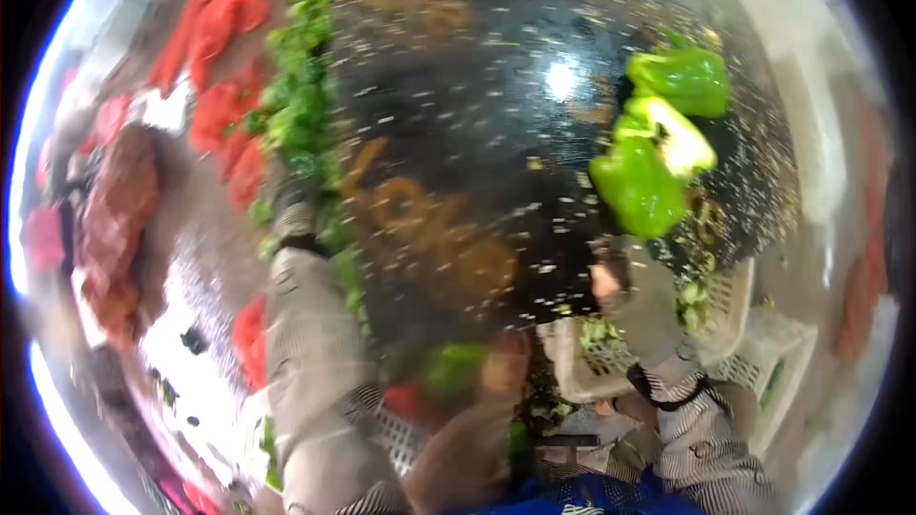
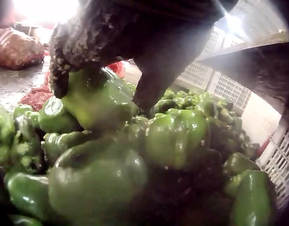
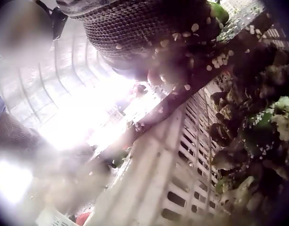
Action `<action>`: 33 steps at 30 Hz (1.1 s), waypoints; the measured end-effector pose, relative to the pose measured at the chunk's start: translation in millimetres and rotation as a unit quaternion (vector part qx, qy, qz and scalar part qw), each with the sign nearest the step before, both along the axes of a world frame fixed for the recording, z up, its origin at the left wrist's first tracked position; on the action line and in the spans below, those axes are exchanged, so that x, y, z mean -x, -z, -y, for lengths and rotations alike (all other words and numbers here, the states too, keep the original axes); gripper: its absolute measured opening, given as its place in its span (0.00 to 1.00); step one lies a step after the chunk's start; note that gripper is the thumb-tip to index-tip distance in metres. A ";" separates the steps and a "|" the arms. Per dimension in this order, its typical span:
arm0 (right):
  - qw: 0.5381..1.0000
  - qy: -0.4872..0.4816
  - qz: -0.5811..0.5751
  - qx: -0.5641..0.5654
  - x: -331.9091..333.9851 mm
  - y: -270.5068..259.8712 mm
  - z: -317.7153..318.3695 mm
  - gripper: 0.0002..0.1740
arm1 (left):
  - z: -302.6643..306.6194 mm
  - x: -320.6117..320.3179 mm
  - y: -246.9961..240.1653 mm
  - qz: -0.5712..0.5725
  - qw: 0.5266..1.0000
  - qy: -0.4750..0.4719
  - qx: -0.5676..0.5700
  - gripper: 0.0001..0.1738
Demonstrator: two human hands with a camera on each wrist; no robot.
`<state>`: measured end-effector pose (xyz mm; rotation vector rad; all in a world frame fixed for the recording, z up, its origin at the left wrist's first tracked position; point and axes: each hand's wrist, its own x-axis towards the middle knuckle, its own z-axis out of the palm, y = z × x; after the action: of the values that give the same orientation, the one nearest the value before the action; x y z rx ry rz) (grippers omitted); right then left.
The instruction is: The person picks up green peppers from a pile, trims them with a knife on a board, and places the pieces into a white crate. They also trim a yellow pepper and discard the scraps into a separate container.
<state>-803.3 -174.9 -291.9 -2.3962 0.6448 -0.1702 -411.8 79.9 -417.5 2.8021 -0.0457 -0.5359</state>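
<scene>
My left hand (image 2: 135, 37), in a dark, seed-flecked glove, reaches down into a heap of green bell peppers in the left wrist view. Its fingers and thumb come round either side of one glossy green bell pepper (image 2: 99, 101). In the head view, that hand is at the long row of peppers (image 1: 298, 100). My gloved right hand (image 1: 644, 296) is low at the dark tabletop's near edge, with a bare fingertip showing. Just beyond it lie a green bell pepper broken open to its pale inside (image 1: 685, 138) and a whole-looking one (image 1: 682, 81). I cannot tell whether the right hand holds anything.
Pale seeds litter the dark tabletop (image 1: 429, 105), which bears orange writing. Below its near edge stands a white slotted crate (image 1: 735, 310) with green scraps. Red bundles (image 1: 224, 24) and a brown, lumpy sack (image 1: 119, 219) lie at the left.
</scene>
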 end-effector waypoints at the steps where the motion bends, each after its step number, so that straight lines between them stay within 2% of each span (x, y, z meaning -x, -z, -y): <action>1: 0.996 0.032 -0.061 -0.053 1.5 -7.9 -0.2 0.25 | -5.8 -9.2 3.5 -0.020 0.999 0.036 -0.009 0.54; 2: 1.000 0.006 -0.022 -0.006 2.2 -3.4 1.3 0.28 | -7.5 -20.2 9.6 -0.047 0.996 0.070 -0.022 0.54; 4: 1.000 -0.010 0.000 0.011 4.5 -4.2 4.8 0.26 | -10.7 -28.0 11.3 -0.100 0.986 0.118 -0.058 0.53; 9: 0.999 -0.001 -0.030 -0.021 1.8 -12.4 7.1 0.22 | -45.5 -29.4 -6.2 -0.147 0.976 0.112 -0.117 0.50; 10: 0.999 0.002 -0.045 -0.028 0.8 -15.5 5.8 0.21 | -56.9 -25.4 -1.3 -0.100 0.982 0.125 -0.103 0.45; 12: 0.998 0.011 -0.048 -0.037 2.5 -16.5 5.0 0.19 | -90.0 -23.0 30.1 0.026 0.980 0.142 -0.138 0.42; 14: 0.990 0.013 0.137 -0.043 21.6 28.0 3.7 0.19 | -116.5 -26.1 61.4 0.035 0.983 0.176 0.030 0.38; 16: 0.997 -0.041 0.054 0.039 12.4 13.4 5.7 0.19 | -118.2 -4.2 60.2 0.042 0.966 0.130 0.218 0.26; 17: 1.000 -0.004 -0.010 0.002 7.6 -2.0 0.7 0.18 | -129.9 -15.0 76.0 0.101 0.978 0.121 0.140 0.22; 18: 0.996 0.028 -0.079 -0.031 3.1 -11.1 -2.6 0.17 | -144.1 -23.7 91.1 0.051 0.964 0.087 0.247 0.22; 19: 0.999 0.016 -0.047 -0.011 3.4 -4.1 -4.3 0.18 | -136.2 -18.4 77.5 0.002 0.936 0.047 0.349 0.22; 20: 1.000 0.018 -0.015 0.012 6.6 2.4 -3.3 0.19 | -126.9 -19.6 59.3 0.014 0.985 0.044 0.166 0.27; 22: 1.000 0.023 0.009 0.006 6.3 3.1 -3.3 0.17 | -106.4 -3.9 42.0 0.056 0.979 0.038 0.191 0.42; 23: 0.999 0.034 0.017 -0.034 4.6 -2.7 -5.5 0.17 | -91.7 4.3 22.3 0.059 0.980 0.034 0.188 0.42; 25: 0.999 0.027 0.020 -0.026 3.9 -1.1 -4.6 0.17 | -64.2 15.0 -20.3 -0.174 0.960 -0.069 0.206 0.46; 26: 0.999 0.023 0.021 -0.017 4.9 -1.0 -4.7 0.17 | -58.3 17.6 -21.8 -0.176 0.960 -0.070 0.205 0.46; 28: 1.000 0.023 0.015 -0.015 3.2 -1.4 -5.3 0.16 | -49.5 16.1 -24.5 -0.176 0.979 0.044 0.091 0.47; 29: 0.999 0.021 0.030 -0.007 4.1 1.7 -5.0 0.16 | -54.0 7.5 2.4 -0.137 0.985 0.086 0.060 0.43; 30: 0.999 0.018 0.045 0.003 4.7 3.9 -4.7 0.15 | -51.4 2.6 24.9 -0.138 0.985 0.086 0.060 0.43; 33: 0.999 0.037 0.018 -0.026 4.8 -0.9 -5.3 0.15 | -28.6 3.4 71.9 -0.053 0.970 0.224 -0.073 0.35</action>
<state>-808.0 -169.7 -291.0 -2.3154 0.7124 -0.2242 -415.3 108.4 -489.3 2.9037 -0.6544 -0.8189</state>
